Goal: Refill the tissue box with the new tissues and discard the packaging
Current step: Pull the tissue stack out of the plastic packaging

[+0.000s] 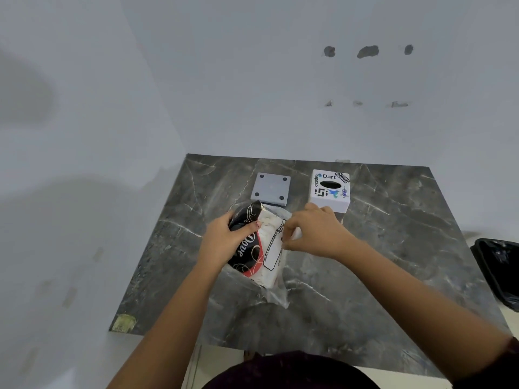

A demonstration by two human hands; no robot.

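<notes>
A plastic tissue pack (262,249), printed black, red and white, lies on the dark marble table (393,248). White tissues show through its clear part. My left hand (224,237) grips the pack's black left side. My right hand (311,233) pinches the clear plastic wrapper on the pack's right edge. Behind my right hand stands the white cube tissue box (331,190) with stickers and an oval slot on top. To its left lies a flat grey square base plate (271,188) with four dark dots at its corners.
A bin lined with a black bag (498,269) stands off the table's right edge. White walls close the table in at the back and left. A small yellow sticker (123,322) marks the near left corner.
</notes>
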